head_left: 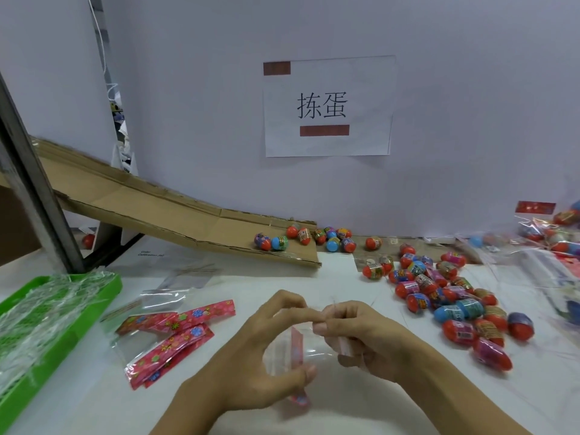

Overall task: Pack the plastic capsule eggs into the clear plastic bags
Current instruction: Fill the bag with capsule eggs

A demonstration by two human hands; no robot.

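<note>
The eggs point(452, 304) are glossy plastic in shiny printed wrap. The bag point(290, 356) is thin clear film with a glossy red patterned strip. The ramp point(175, 215) is matt brown cardboard. The tray point(103, 285) is smooth green plastic.

Two large black characters, 拣蛋, printed on a white paper sheet point(328, 106) stuck to the wall at twelve o'clock. Above and below the characters, two brown bars point(324, 130) with nothing legible. At ten o'clock, on a white sheet point(150, 254) lying flat on the bench under the cardboard ramp, two lines of small grey print, seemingly "Color Calibration", too faint to confirm. Printed wrappers on the capsule eggs point(452, 304) at three o'clock, blurred beyond reading. Flower patterns only on the red bag headers point(175, 334).
</note>
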